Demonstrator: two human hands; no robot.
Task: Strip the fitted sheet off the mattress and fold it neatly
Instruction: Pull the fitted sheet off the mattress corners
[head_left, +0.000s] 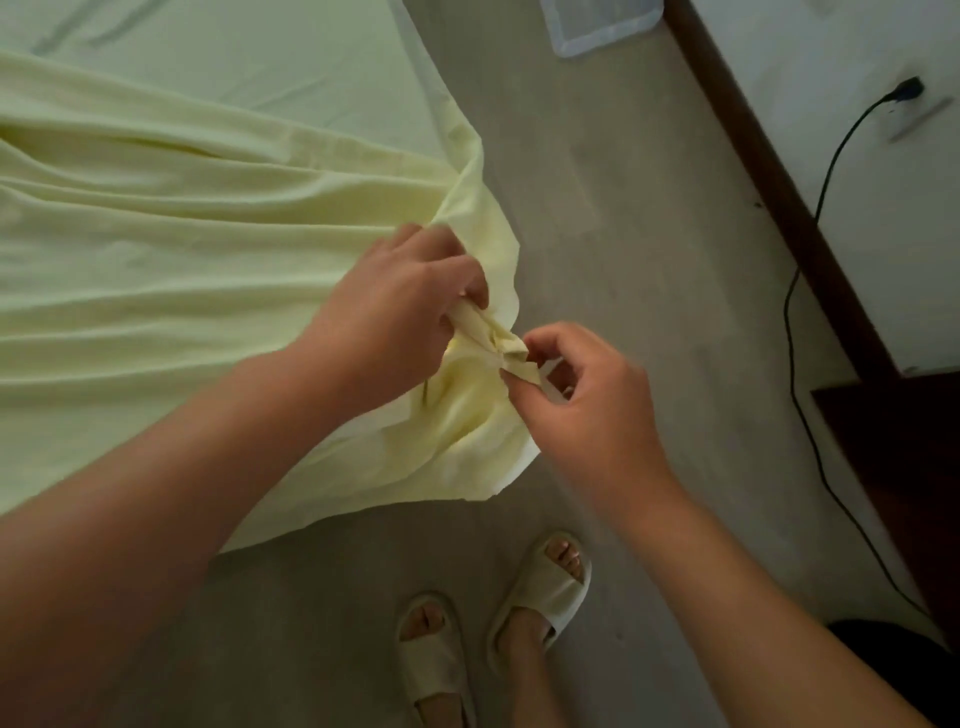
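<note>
— Where's the sheet (182, 249)?

— Out at nine o'clock, pale yellow, lying in long folds across the bed (234, 62). Its edge hangs over the side toward the floor (623, 234). At eleven o'clock a flatter, paler stretch of bed shows past it.

— And the hands?

— The left hand (400, 306), about dead centre, has its fingers curled round a bunched corner of the sheet. Just off it at four o'clock, the right hand (587, 410) pinches the tip of that same bunch between thumb and forefinger, with the other fingers loosely bent. The two are near each other, joined by the twist of cloth.

— Anything else about?

— Pale slippers (545, 584) on the feet at six o'clock. A clear plastic box (597, 26) sits on the floor at one o'clock. At three o'clock a black cable (787, 312) trails down the white wall (883, 234).
</note>
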